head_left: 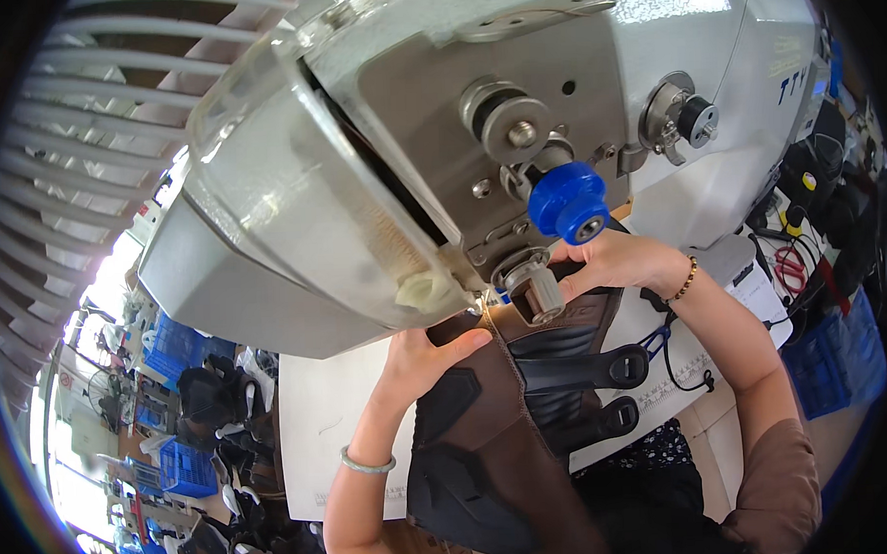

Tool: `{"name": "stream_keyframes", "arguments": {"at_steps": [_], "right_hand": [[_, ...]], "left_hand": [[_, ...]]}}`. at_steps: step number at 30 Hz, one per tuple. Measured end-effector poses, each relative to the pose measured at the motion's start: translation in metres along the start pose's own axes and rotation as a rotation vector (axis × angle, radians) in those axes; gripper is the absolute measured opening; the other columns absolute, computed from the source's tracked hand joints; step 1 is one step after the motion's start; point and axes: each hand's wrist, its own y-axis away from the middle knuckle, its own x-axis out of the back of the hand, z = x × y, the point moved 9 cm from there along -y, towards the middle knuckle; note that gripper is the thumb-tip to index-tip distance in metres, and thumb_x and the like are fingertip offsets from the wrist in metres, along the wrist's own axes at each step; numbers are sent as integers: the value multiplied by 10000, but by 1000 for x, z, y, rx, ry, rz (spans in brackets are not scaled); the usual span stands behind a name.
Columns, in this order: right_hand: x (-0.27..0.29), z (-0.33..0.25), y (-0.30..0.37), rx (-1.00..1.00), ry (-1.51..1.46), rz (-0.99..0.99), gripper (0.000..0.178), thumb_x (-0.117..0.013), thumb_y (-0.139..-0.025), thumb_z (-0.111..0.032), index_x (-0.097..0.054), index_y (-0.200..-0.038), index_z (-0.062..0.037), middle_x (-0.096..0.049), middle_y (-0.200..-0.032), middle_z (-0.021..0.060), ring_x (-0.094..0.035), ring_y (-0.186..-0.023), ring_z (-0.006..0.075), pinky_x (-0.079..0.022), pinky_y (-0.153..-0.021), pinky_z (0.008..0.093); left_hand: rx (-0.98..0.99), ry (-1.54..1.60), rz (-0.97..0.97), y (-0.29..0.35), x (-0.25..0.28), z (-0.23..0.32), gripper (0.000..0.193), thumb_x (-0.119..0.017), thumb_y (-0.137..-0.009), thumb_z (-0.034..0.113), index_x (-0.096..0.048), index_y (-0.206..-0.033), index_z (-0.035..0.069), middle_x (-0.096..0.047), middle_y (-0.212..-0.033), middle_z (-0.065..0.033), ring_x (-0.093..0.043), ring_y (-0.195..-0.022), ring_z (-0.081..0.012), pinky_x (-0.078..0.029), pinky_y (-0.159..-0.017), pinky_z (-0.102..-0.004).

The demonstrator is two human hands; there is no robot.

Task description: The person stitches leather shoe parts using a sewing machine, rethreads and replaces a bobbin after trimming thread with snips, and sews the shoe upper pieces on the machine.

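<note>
Fingers of the left hand are laid flat and spread on the brown and black shoe piece, pressing its far left edge down; nothing is gripped, only held in place. The right hand is curled on the far right edge of the same piece, with the fingers bent onto it, but how tightly it is pinched cannot be told. The shoe piece is stretched from the near edge of the picture up to the needle foot, where its far edge is tucked under the big grey sewing machine. Two black straps are seen sticking out to the right from the piece.

Little room is left above the hands, because the machine head hangs close over them. A blue knob is found just above the right hand. More open room is seen on the white table to the left of the left arm. Blue crates and dark shoe parts are piled far left, well apart from the hands.
</note>
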Motion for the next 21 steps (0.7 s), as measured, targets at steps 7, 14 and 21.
{"name": "stream_keyframes", "arguments": {"at_steps": [7,14,21], "right_hand": [[-1,-2,-2,-1,-63,-26,433,-711,-733,-236,-611,-1064,23,-640,-917,41,-550,-829,75,-417,-770,208],[-6,13,-2,-61,-143,-11,393,-714,-739,-203,-606,-1058,0,-630,-927,13,-546,-829,62,-423,-760,205],[-11,22,-1,103,-228,29,305,-684,-781,-175,-591,-1021,-10,-602,-884,-24,-512,-795,36,-419,-727,196]], "left_hand": [[-77,-74,60,9,6,25,524,-744,-719,329,-542,-1094,24,-572,-1064,-130,-541,-984,-267,-421,-862,-351],[-318,-545,182,73,-10,90,564,-701,-744,180,-469,-1218,-20,-498,-1220,-182,-503,-1091,-345,-367,-965,-415],[-368,-577,-73,71,-42,99,636,-691,-746,182,-419,-1286,-18,-382,-1367,-142,-342,-1283,-302,-306,-1028,-443]]}}
